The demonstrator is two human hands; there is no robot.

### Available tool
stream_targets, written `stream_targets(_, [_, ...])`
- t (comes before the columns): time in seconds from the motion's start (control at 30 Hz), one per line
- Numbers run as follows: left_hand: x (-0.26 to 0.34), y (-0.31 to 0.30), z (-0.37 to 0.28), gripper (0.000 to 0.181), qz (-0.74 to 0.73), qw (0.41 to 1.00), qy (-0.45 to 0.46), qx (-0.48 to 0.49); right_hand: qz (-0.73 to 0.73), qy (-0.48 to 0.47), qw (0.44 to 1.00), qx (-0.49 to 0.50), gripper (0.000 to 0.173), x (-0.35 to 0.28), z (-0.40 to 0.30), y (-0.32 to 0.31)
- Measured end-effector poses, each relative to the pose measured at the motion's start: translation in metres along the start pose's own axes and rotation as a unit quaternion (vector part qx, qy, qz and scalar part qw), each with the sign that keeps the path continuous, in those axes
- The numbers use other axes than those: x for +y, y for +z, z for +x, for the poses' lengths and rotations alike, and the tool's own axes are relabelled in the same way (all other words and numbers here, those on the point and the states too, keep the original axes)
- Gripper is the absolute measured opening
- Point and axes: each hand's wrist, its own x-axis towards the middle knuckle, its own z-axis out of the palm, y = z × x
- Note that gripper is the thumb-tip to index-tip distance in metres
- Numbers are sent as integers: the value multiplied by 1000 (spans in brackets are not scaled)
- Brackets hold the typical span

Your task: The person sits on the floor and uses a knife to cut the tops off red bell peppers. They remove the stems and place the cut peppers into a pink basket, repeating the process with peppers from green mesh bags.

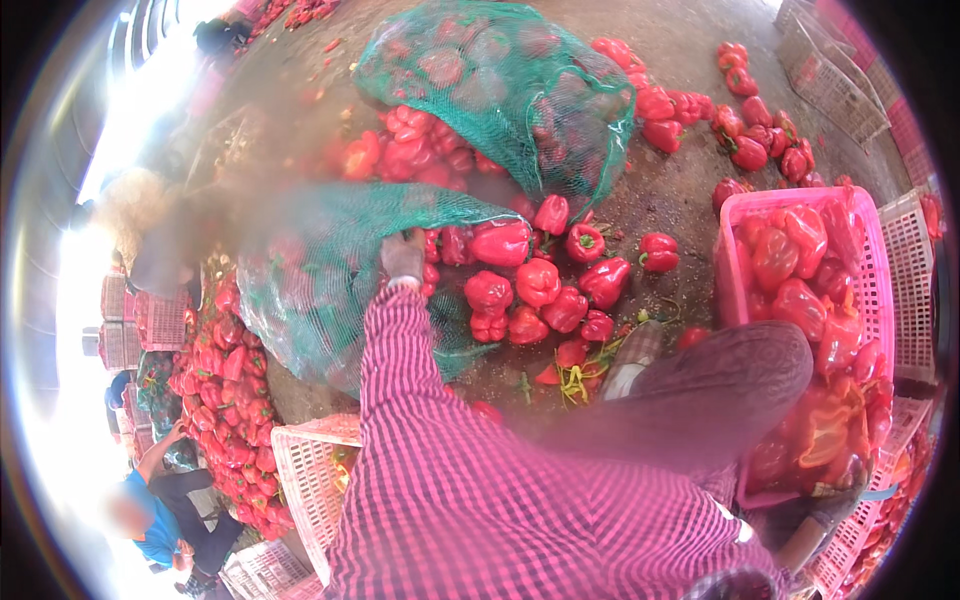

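My left hand (403,256), in a grey glove, grips the mouth edge of a green mesh bag (322,285) filled with red bell peppers. From the bag's opening, several loose red bell peppers (537,282) spread over the floor toward my shoe (631,360). At the right, my gloved right hand (838,501) is by the near end of a pink plastic crate (801,196). The crate holds red peppers, some cut open, such as an orange-red pepper piece (823,436). A blue-grey object (879,493) shows beside that hand; whether the fingers hold it is unclear.
Beyond lies a second full green mesh bag (495,82). A pale plastic crate (315,465) stands close on my left, near a large pepper heap (225,390). A person in blue (161,525) sits past that heap. Yellow-green scraps (576,382) litter the floor.
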Motion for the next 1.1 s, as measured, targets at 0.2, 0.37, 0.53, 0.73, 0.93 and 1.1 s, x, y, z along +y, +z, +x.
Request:
stream_targets(0.2, [9, 16, 43, 47, 9, 990, -102, -100, -124, -144, 981, -30, 51, 6, 8, -24])
stream_targets(0.37, [17, -7, 38, 49, -80, 958, -169, -216, -87, -81, 993, -6, 48, 17, 30, -32])
stream_targets(0.53, [53, -36, 7, 52, -231, 905, -210, -289, -64, -30, 998, -2, 46, 14, 30, -36])
stream_targets(0.73, [35, -44, -29, 46, -327, 884, -137, -304, -381, -335, 861, -27, 50, 26, 44, -54])
stream_targets(0.93, [44, -40, -19, 56, -154, 906, -278, -281, -536, -443, 718, -21, 55, 35, 38, -61])
stream_targets(1.1, [17, 22, -6, 66, 148, 952, -11, -266, -544, -462, 701, -7, 54, 16, 9, -19])
